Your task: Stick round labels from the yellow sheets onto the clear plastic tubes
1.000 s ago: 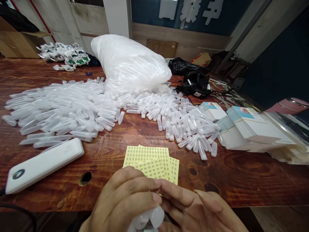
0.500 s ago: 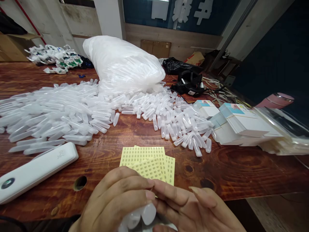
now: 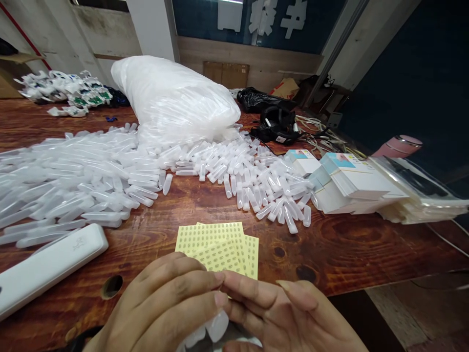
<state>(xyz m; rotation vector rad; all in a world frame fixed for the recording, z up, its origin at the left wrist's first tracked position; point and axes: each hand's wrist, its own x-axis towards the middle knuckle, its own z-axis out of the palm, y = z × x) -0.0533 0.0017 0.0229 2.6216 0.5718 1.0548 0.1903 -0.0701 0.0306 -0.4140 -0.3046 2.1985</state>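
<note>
At the bottom centre my left hand (image 3: 164,303) curls over a few translucent white plastic tubes (image 3: 218,326), whose ends show below its fingers. My right hand (image 3: 289,313) is turned palm up beside it, thumb apart, its fingertips meeting the left fingertips. Below the hands is something clear or whitish, mostly hidden. Yellow sticker sheets (image 3: 208,234) with rows of small printed marks lie on the table just beyond my fingers. A wide heap of similar tubes (image 3: 91,166) spreads across the table further back.
Behind the heap stands a big white plastic bag (image 3: 176,98). A long white device (image 3: 54,269) lies at left, near a hole (image 3: 112,287) in the wooden table. Banded card stacks (image 3: 351,176), clear plastic sleeves (image 3: 421,190) and a pink cylinder (image 3: 399,145) are at right.
The whole view has shifted slightly, so the table items appear further left. My hands keep nearly the same pose, with the left fingers still over the tubes.
</note>
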